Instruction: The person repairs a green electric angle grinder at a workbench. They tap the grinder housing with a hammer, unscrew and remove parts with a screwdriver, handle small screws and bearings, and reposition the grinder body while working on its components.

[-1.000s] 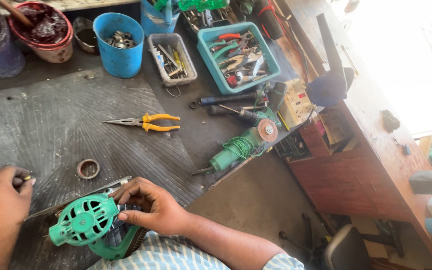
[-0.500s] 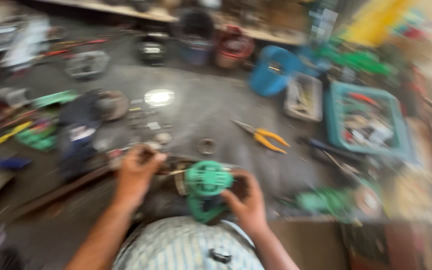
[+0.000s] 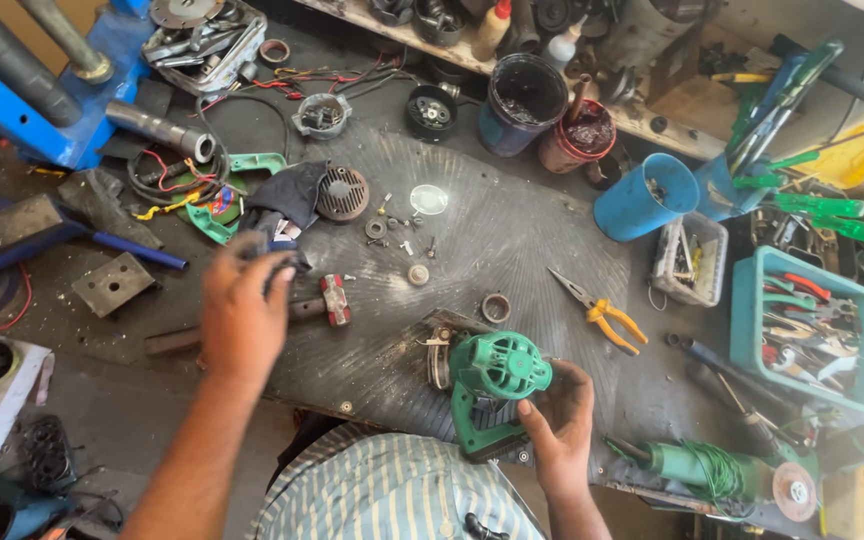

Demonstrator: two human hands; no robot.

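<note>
- Your right hand (image 3: 562,425) is nearest you, at the bench's front edge. Its fingers wrap the lower side of the green housing (image 3: 492,385), with the thumb pressed against its flank.
- The housing rests on the ribbed mat (image 3: 512,230) with its vented round end facing up. A metal part sticks out on its left side.
- By the look of it, this is a hold-and-fetch step: your right hand steadies the housing while your left goes for something else.
- Your left hand (image 3: 242,310) is out over the mat's left side, well apart from the housing. It is blurred, with the fingers curled down towards something dark. I cannot tell whether they have closed on it.
- A small red-and-silver part (image 3: 335,298) lies just right of that hand. A ring (image 3: 495,307) sits just beyond the housing, with yellow-handled pliers (image 3: 602,312) further right.
- Any pick there calls for a careful pinch, because washers and screws (image 3: 392,232) lie loose nearby. Keep the housing pinned so it does not roll.
- Further back are a round grille (image 3: 341,193) beside a dark cloth (image 3: 292,195), a blue cup (image 3: 645,197) and two grimy pots (image 3: 524,100).
</note>
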